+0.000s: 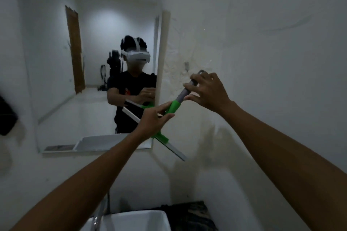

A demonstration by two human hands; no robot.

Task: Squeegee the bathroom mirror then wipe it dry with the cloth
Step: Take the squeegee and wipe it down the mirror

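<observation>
The frameless bathroom mirror (93, 62) hangs on the white wall at upper left. A squeegee (173, 108) with a green neck, grey handle and long pale blade is held in front of the mirror's lower right corner, with its blade slanting down to the right across the wall. My left hand (152, 122) grips the green neck just above the blade. My right hand (206, 90) holds the grey handle's upper end with fingers curled around it. A dark crumpled cloth (191, 214) lies beside the sink at the bottom.
A white sink (131, 220) with a chrome tap (99, 214) sits below, at the bottom edge. A dark object (6, 116) hangs on the wall at far left. The wall right of the mirror is bare, with peeling, stained paint.
</observation>
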